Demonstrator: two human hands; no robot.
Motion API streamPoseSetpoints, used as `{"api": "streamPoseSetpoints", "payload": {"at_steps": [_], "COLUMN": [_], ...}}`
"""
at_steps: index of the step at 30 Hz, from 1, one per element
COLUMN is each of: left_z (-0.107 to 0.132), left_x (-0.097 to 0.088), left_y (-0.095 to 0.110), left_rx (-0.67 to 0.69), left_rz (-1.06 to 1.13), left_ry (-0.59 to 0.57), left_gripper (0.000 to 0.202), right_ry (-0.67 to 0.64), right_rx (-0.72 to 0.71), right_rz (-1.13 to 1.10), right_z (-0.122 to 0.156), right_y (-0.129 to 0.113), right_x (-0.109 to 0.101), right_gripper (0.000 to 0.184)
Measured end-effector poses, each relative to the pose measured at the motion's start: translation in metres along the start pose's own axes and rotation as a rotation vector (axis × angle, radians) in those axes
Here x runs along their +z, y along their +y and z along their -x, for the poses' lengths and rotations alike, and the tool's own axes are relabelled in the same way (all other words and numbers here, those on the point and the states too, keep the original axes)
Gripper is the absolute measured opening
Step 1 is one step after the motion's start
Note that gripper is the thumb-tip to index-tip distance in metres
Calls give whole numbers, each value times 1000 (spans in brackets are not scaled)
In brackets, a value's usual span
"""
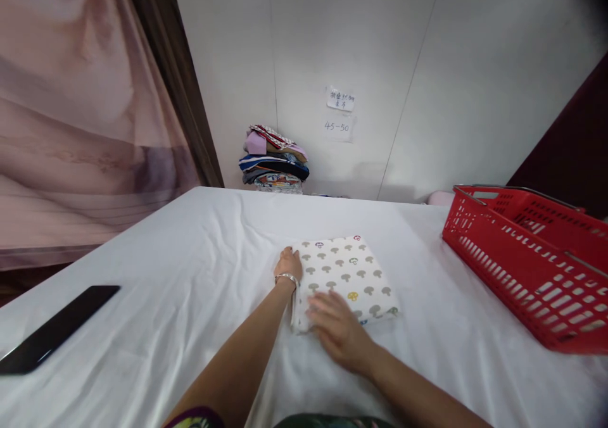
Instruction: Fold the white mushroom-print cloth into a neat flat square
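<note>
A folded white cloth (342,275) printed with grey mushrooms and a few coloured ones lies on the white-covered table in front of me. My left hand (288,265), with a silver bangle at the wrist, is at the cloth's far left edge. Its fingers look closed on that edge, though their tips are partly hidden. Over the near left corner is my right hand (339,330), fingers stretched out and slightly blurred, palm down on or just above the fabric.
The red plastic basket (517,257) stands on the right side of the table (199,257). A black phone-like slab (57,330) lies at the left. Beyond the far edge, a stack of folded fabrics (274,159) rises against the wall, near paper notes (340,99). Pink curtain (85,111) hangs left.
</note>
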State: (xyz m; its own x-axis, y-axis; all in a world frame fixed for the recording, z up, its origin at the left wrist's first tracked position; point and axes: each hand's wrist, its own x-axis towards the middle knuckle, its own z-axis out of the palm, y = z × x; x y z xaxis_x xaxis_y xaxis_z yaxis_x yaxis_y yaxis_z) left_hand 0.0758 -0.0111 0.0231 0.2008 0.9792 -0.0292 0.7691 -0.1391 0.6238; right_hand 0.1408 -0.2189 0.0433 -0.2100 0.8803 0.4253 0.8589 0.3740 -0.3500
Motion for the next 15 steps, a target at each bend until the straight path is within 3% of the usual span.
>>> {"api": "streamPoseSetpoints", "payload": {"at_steps": [5, 8, 10, 15], "left_z": [2, 3, 3, -7], "left_x": [0, -2, -3, -12], "left_y": [2, 3, 3, -1], "left_rx": [26, 28, 27, 8], "left_rz": [-29, -41, -46, -48], "left_ry": [-28, -32, -37, -156], "left_gripper": [36, 40, 45, 60], "right_ry": [268, 267, 219, 157], "right_rx": [445, 884, 1080, 1191], "right_rz": [35, -164, -345, -566], "right_z": [11, 11, 7, -15], "right_y": [85, 130, 152, 189], "right_x": [-37, -53, -59, -59], "right_gripper": [39, 52, 61, 74]}}
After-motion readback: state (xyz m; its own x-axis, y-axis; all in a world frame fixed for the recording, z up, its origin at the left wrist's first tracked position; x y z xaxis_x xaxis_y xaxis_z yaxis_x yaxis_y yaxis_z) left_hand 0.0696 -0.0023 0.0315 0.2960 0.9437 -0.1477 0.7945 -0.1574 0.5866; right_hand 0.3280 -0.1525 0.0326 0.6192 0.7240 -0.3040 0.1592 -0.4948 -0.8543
